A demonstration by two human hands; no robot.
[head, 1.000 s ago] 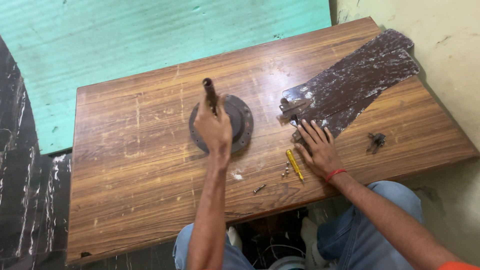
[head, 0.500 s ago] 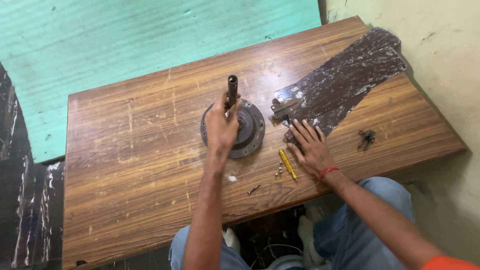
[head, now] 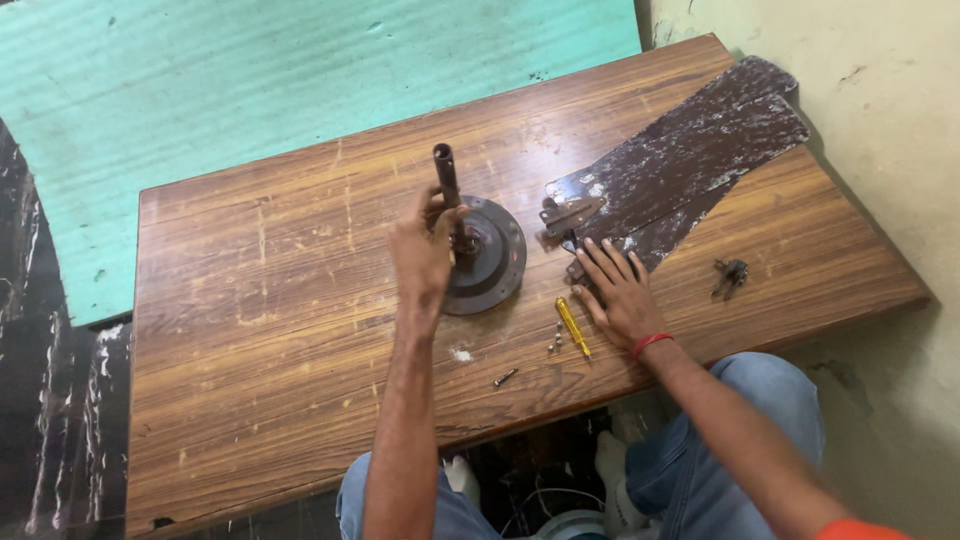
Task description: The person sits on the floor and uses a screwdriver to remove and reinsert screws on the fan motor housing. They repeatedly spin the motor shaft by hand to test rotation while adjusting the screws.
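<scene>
A round dark metal motor housing (head: 497, 258) with an upright rod (head: 445, 178) stands on the wooden table (head: 270, 330). My left hand (head: 422, 255) grips the base of the rod, beside the housing. My right hand (head: 618, 290) lies flat with fingers spread on the inner ends of the dark, paint-flecked fan blades (head: 690, 170). A yellow-handled screwdriver (head: 573, 327) lies just left of that hand, with loose screws (head: 555, 338) beside it and one more screw (head: 505, 377) nearer the front edge.
A small dark metal part (head: 730, 276) lies near the table's right edge. A green board (head: 250, 90) lies behind the table, a pale wall (head: 880, 120) stands to the right, and dark marble floor (head: 45, 400) shows at the left. My knees sit under the front edge.
The view has shifted, so the table sits differently in frame. My left hand has slid from the top of the rod down to its base. My right hand stays on the blades.
</scene>
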